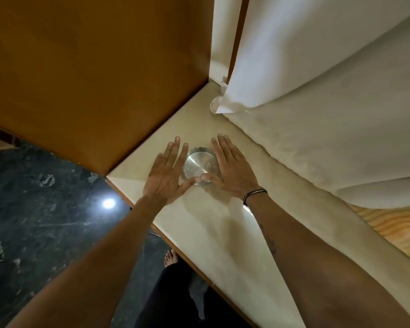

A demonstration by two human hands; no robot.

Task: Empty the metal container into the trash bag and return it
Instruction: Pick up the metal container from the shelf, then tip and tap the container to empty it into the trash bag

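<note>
A small round metal container (199, 165) sits on the cream ledge (213, 233) beside the bed. Its shiny inside shows a few pale specks. My left hand (167, 172) lies flat to its left with fingers spread, the thumb reaching the container's near rim. My right hand (230, 165) lies to its right, fingers straight, its thumb also at the near rim. The two thumbs nearly meet. Neither hand is wrapped around the container. No trash bag is in view.
A white mattress and pillow (329, 102) rise right of the ledge. A brown wooden panel (92, 74) stands at the left and back. Dark marble floor (45, 209) lies below left, with my bare foot (171, 256) near the ledge's edge.
</note>
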